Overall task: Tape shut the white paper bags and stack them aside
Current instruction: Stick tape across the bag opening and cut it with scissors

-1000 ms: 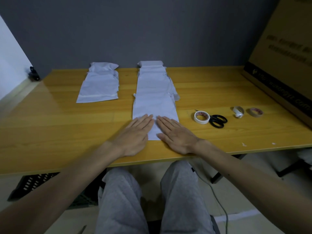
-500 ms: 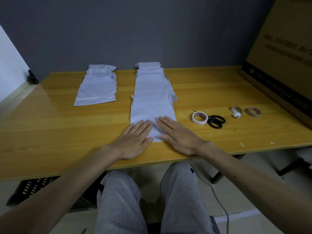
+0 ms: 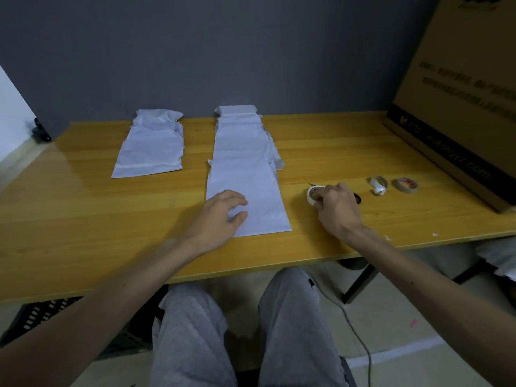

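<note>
A row of overlapping white paper bags [image 3: 245, 174] runs down the middle of the yellow wooden table [image 3: 83, 219], its nearest bag lying flat at the front edge. My left hand [image 3: 220, 216] rests on that bag's near left corner with its fingers loosely bent. To the right, my right hand [image 3: 336, 208] has its fingers curled round a white tape roll [image 3: 312, 194] on the table. The black scissors [image 3: 358, 198] are mostly hidden behind this hand. A second pile of white bags [image 3: 152, 148] lies at the back left.
A torn tape core [image 3: 378, 185] and a brown tape roll [image 3: 405, 185] lie to the right of my right hand. A big cardboard box [image 3: 460, 107] leans at the table's right end. My grey-trousered knees are below the front edge.
My right hand left the front bag and moved right to the white tape roll, closing round it. My left hand stayed on the bag and its fingers bent a little.
</note>
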A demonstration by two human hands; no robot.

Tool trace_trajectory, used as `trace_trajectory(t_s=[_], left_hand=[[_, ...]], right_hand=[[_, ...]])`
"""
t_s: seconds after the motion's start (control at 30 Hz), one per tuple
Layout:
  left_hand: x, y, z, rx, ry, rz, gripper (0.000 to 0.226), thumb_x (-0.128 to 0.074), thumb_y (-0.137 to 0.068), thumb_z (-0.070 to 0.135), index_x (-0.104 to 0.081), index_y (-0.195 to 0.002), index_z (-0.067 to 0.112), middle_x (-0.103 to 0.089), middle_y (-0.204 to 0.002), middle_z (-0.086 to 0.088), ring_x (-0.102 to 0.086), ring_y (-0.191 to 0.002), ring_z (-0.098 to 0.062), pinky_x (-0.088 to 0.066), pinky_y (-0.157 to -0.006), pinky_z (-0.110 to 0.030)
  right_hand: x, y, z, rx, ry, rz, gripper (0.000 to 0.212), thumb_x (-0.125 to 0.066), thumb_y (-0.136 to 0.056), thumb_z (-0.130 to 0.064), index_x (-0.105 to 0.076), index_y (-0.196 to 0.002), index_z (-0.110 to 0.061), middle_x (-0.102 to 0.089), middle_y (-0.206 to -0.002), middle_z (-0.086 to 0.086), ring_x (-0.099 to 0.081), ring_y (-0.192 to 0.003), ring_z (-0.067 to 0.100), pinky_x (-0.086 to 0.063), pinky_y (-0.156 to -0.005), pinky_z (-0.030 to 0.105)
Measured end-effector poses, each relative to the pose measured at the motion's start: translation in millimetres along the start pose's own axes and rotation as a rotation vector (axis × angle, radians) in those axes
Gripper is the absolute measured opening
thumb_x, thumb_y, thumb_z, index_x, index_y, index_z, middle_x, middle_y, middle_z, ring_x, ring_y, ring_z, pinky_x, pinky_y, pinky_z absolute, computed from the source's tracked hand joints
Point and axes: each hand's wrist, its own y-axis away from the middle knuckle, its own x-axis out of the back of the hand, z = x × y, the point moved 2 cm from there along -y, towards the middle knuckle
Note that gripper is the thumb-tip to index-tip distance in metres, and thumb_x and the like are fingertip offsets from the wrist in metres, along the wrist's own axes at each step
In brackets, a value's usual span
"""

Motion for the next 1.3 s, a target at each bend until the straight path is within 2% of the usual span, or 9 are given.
trace_trajectory(t_s=[0.17, 0.37, 0.47, 0.67, 0.8, 0.9, 1.0, 1.13, 1.3], left_hand=[[5, -8, 8, -0.067, 0.062, 0.065, 0.029, -0.063, -0.091, 0.011, -0.064, -0.120, 0.010, -0.059, -0.118, 0.001, -0.055, -0.106, -0.010, -0.043, -0.093, -0.020], [12, -17, 31, -0.111, 0.188, 0.128, 0.040, -0.073, -0.083, 0.016, -0.063, -0.122, 0.012, -0.059, -0.112, 0.008, -0.056, -0.100, -0.004, -0.045, -0.086, -0.011], [13, -18, 35, -0.138, 0.191, 0.134, 0.038, -0.076, -0.080, 0.020, -0.066, -0.117, 0.013, -0.065, -0.110, 0.005, -0.057, -0.098, -0.005, -0.048, -0.085, -0.017], [21, -5, 24, -0.220, 0.199, 0.251, 0.014, -0.077, -0.078, 0.010, -0.076, -0.092, 0.007, -0.073, -0.089, 0.000, -0.065, -0.082, -0.009, -0.053, -0.073, -0.022], [27, 6, 14, -0.251, 0.174, 0.358, 0.017, -0.077, -0.075, 0.003, -0.075, -0.093, 0.002, -0.073, -0.091, -0.003, -0.065, -0.083, -0.007, -0.051, -0.075, -0.015], [30, 12, 5, -0.202, 0.240, 0.427, 0.020, -0.077, -0.075, 0.001, -0.075, -0.095, 0.002, -0.073, -0.095, -0.004, -0.067, -0.087, -0.006, -0.052, -0.080, -0.015], [32, 17, 0, -0.182, 0.262, 0.461, 0.019, -0.077, -0.075, 0.001, -0.076, -0.094, 0.003, -0.072, -0.095, 0.004, -0.068, -0.086, -0.006, -0.054, -0.079, -0.020], [34, 20, -6, -0.144, 0.294, 0.412, 0.021, -0.077, -0.076, 0.001, -0.075, -0.096, 0.005, -0.072, -0.095, 0.001, -0.067, -0.085, -0.006, -0.054, -0.079, -0.019], [35, 21, -7, -0.119, 0.349, 0.275, 0.026, -0.077, -0.078, 0.008, -0.072, -0.104, 0.009, -0.069, -0.095, 0.003, -0.063, -0.087, -0.006, -0.051, -0.075, -0.014]], right_hand=[[20, 0, -9, 0.077, -0.245, -0.017, 0.018, -0.059, -0.093, -0.013, -0.069, -0.107, -0.009, -0.069, -0.102, 0.006, -0.044, -0.098, 0.022, -0.034, -0.082, 0.027], [51, 0, -44, 0.163, -0.606, -0.139, 0.013, -0.067, -0.089, -0.023, -0.072, -0.100, -0.025, -0.059, -0.085, -0.028, -0.046, -0.079, 0.002, -0.035, -0.068, 0.014], [56, 3, -62, 0.206, -0.715, -0.208, 0.013, -0.067, -0.089, -0.021, -0.074, -0.099, -0.020, -0.062, -0.085, -0.025, -0.048, -0.076, -0.006, -0.039, -0.068, 0.010], [50, 9, -85, 0.264, -0.875, -0.263, 0.009, -0.067, -0.088, -0.018, -0.075, -0.092, -0.021, -0.068, -0.082, -0.019, -0.052, -0.073, 0.000, -0.040, -0.066, 0.015], [43, 7, -84, 0.249, -0.912, -0.329, 0.014, -0.066, -0.089, -0.020, -0.074, -0.101, -0.021, -0.068, -0.095, -0.015, -0.056, -0.087, -0.005, -0.039, -0.070, 0.011], [39, 5, -86, 0.231, -0.932, -0.355, 0.014, -0.067, -0.089, -0.019, -0.074, -0.100, -0.019, -0.068, -0.104, -0.009, -0.059, -0.098, 0.003, -0.045, -0.075, 0.024], [39, 4, -94, 0.246, -0.957, -0.369, 0.013, -0.066, -0.089, -0.016, -0.073, -0.100, -0.015, -0.068, -0.106, -0.006, -0.061, -0.093, 0.000, -0.047, -0.074, 0.021], [37, 3, -102, 0.208, -1.011, -0.431, 0.009, -0.064, -0.090, -0.011, -0.071, -0.096, -0.011, -0.066, -0.097, -0.004, -0.055, -0.065, -0.008, -0.040, -0.065, 0.009], [33, 2, -108, 0.210, -1.026, -0.455, 0.005, -0.062, -0.091, -0.007, -0.067, -0.091, -0.008, -0.065, -0.089, -0.001, -0.056, -0.082, 0.006, -0.044, -0.068, 0.015]])
